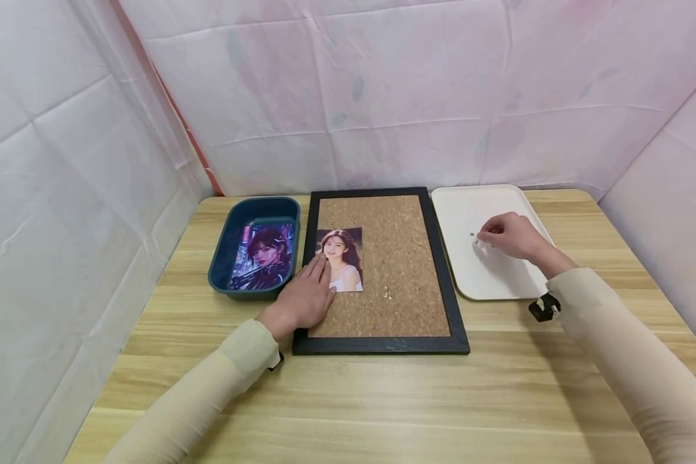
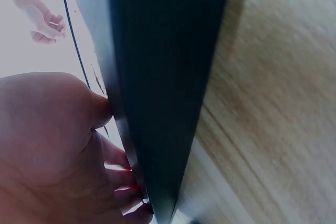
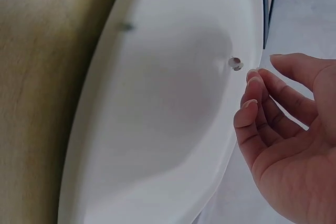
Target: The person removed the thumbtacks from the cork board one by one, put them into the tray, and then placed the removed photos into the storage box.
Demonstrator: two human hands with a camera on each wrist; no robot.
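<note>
A wooden desk with pale grain carries everything. At its back left stands a dark teal bin, and inside it lies a picture in purple tones showing a figure. White sheeting, creased in squares, hangs behind the desk and along both sides. A thin reddish strip shows at the back left corner between two sheets.

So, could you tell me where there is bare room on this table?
Free: the wooden tabletop strip in front of the black-framed cork board, between both sleeves. Crowded: the back row, where the blue bin, board and white tray lie close together.
</note>
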